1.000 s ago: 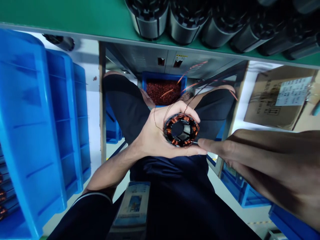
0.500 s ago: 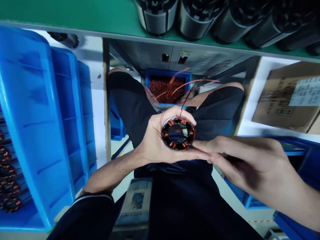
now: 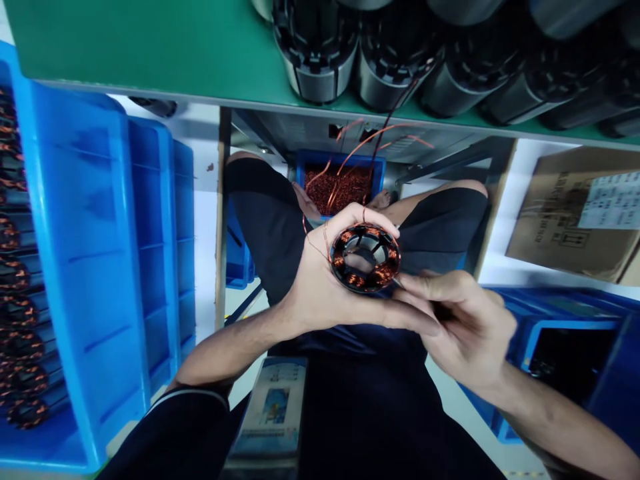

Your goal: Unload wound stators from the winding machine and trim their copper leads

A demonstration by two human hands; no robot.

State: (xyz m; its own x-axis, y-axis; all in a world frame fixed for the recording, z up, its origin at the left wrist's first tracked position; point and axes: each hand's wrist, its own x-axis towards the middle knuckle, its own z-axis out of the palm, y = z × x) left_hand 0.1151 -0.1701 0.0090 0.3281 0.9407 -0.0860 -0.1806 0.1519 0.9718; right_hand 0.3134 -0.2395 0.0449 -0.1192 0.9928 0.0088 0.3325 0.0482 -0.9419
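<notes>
A round motor stator (image 3: pixel 387 272) with copper windings around its open centre is held upright over my lap. My left hand (image 3: pixel 333 287) wraps round it, with the thumb along the near side and fingers behind the far side. Thin copper wires rise from its far edge, and a looser one hangs at its left. My right hand (image 3: pixel 460 320) is closed in a pinch at the stator's lower right edge, touching my left thumb. Whatever lies between its fingertips is too small to name.
A green bench (image 3: pixel 150 47) ahead carries several dark metal cylinders (image 3: pixel 320 77). Blue crates (image 3: pixel 95 253) stand at the left, the outer one holding wound stators (image 3: pixel 23 313). Between my feet is a blue bin of copper scraps (image 3: pixel 340 187). A cardboard box (image 3: pixel 555 207) is at the right.
The stator has tilted and shifted slightly right, showing more of its windings. My right hand has turned, with its wrist lower and its fingers still at the rim. The camera view has shifted.
</notes>
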